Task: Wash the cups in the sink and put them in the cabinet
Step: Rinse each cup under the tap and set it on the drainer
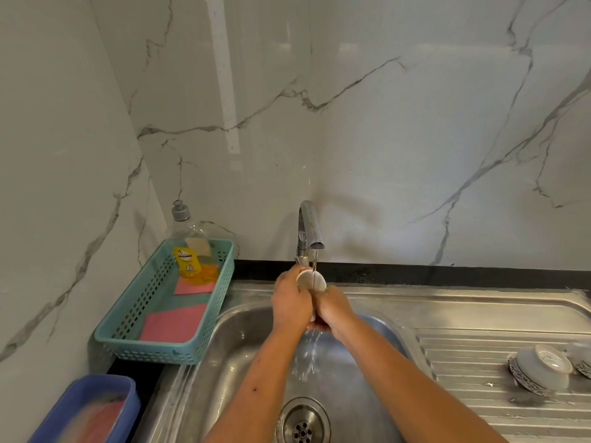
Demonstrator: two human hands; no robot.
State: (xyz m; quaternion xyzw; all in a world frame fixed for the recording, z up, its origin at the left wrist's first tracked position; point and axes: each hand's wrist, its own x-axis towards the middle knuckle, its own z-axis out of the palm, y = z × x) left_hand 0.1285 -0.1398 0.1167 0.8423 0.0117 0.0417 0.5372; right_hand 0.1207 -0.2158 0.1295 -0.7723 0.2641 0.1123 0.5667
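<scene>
Looks like the rinse step. Small white ceramic cup [311, 279] sits right under the spout of the chrome tap [308, 228], mouth tipped toward the stream so water runs straight in. Overflow falls from under the hands into the stainless steel sink [236, 346] below the tap. Left hand [291, 302] wraps the cup's side w/ fingers curled up near the rim, prob. to steady & turn it. Right hand [334, 310] clamps the lower part from the other side. Its fingertips are hidden, so can't tell if they rub the base.

Right of the tap & well apart, on the ribbed steel drainboard [463, 362]: an upturned white bowl-shaped cup w/ dark patterned rim [540, 367], mouth down so it drains. A second one like it [583, 362] is just beside, cut by the frame edge. Both look washed, so task approx midway. Cabinet not in view.

Left of the tap: teal plastic basket [144, 351] w/ clear soap bottle, yellow label [188, 251], & pink cloths [174, 324], kept within reach. Further left, nearer the person: blue plastic tub [129, 407].

Next, I'd guess: tip water out, set cup mouth-down by the others. Wet glaze = slip risk.
</scene>
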